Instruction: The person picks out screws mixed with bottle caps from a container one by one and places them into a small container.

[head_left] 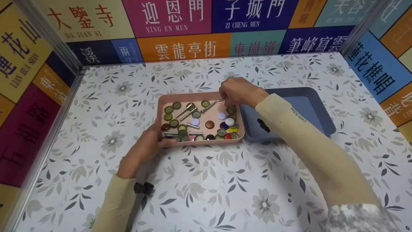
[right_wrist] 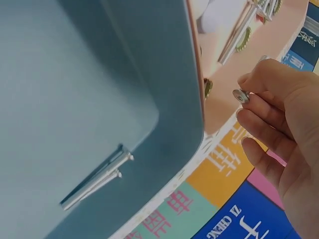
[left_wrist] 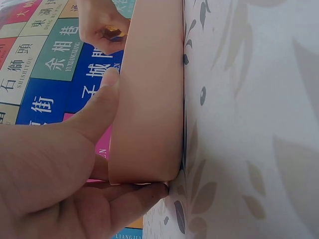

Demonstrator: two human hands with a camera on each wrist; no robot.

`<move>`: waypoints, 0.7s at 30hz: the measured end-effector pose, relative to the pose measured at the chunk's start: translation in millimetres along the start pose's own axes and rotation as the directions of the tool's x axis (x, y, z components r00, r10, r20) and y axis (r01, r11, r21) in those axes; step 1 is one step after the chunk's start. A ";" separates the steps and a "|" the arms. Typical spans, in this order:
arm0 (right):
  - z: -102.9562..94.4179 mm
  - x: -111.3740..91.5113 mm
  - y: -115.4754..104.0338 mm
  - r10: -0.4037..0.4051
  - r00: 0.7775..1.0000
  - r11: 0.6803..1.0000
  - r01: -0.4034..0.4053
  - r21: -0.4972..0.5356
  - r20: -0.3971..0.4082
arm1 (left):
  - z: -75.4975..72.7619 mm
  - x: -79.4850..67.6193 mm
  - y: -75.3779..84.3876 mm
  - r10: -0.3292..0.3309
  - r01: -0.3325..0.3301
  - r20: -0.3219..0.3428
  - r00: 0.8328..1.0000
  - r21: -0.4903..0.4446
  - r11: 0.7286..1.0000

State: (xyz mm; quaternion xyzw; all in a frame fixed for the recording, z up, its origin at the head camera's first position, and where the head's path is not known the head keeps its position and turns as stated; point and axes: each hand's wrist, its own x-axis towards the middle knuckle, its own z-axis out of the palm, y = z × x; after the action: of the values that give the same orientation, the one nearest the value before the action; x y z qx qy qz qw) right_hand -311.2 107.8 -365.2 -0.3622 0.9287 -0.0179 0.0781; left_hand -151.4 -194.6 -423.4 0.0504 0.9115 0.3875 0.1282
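Screw (right_wrist: pixel 241 95) in the right hand (head_left: pixel 239 91), pinched between thumb and finger over the far right part of the pink tray (left_wrist: pixel 149 99); its round head shows at the fingertips, and the other fingers are loosely bent.

Nearest lie the floral bench (head_left: pixel 180 203) and two beige sleeves, the left one (head_left: pixel 116 203) beside a black band (head_left: pixel 144 188), the right one (head_left: pixel 315 154) reaching across the blue tray (head_left: pixel 309 109) and ending in a mottled grey cuff (head_left: pixel 357 217).

Next comes the left hand (head_left: pixel 146 145), gripping the near left corner of the pink tray, with the thumb at the rim and the other fingers against the outside of the wall.

Inside that tray, along the near wall, are bottle caps (head_left: pixel 182 132), mostly greenish, with a black one (head_left: pixel 210 137) and a red one (head_left: pixel 228 136) among them, and a few loose screws. A brown cap (head_left: pixel 210 124) sits about mid-tray; a white one (head_left: pixel 229 121) and a yellow one (head_left: pixel 233 130) are at the right. Two more screws lie side by side farther back on the left.

Just right of the pink tray stands the blue one. Two screws (right_wrist: pixel 97 180) lie in it, near its far left corner.

Behind the bench rises a wall (head_left: pixel 180 25) of coloured panels with Chinese lettering.
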 end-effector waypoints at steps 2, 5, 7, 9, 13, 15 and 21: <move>-1.3 -1.9 3.3 0.010 1.000 1.000 -0.010 0.004 -0.012 | 0.5 0.2 -0.2 -0.002 0.002 0.004 1.000 0.010 1.000; -2.8 -5.2 8.4 0.019 0.999 1.000 -0.019 0.004 -0.039 | 1.1 0.2 0.0 -0.011 0.011 0.007 1.000 0.023 1.000; -3.7 -7.7 11.7 0.018 0.998 1.000 -0.018 0.002 -0.061 | 1.4 0.3 -0.2 -0.017 0.017 0.004 1.000 0.025 1.000; -4.6 -9.9 14.4 0.019 0.997 1.000 -0.019 0.005 -0.078 | 1.5 0.7 -0.6 -0.018 0.018 -0.001 1.000 0.026 1.000; -4.7 -14.5 20.7 0.017 0.995 1.000 -0.016 0.004 -0.103 | 2.2 0.9 -1.4 -0.002 0.002 -0.010 1.000 0.035 0.999; -4.1 -16.8 24.5 0.024 0.994 1.000 -0.023 0.006 -0.110 | 2.4 0.4 -1.7 0.006 -0.006 -0.006 1.000 0.048 0.999; -2.2 -23.2 36.2 0.062 0.994 0.998 -0.062 0.000 -0.091 | 1.2 1.1 -0.2 -0.016 0.016 -0.009 1.000 0.058 0.998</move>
State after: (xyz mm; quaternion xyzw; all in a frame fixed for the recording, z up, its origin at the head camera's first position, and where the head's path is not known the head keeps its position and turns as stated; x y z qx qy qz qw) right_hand -319.0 150.1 -363.2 -0.3320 0.9421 -0.0306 0.0355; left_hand -152.1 -193.7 -424.5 0.0452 0.9233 0.3601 0.1259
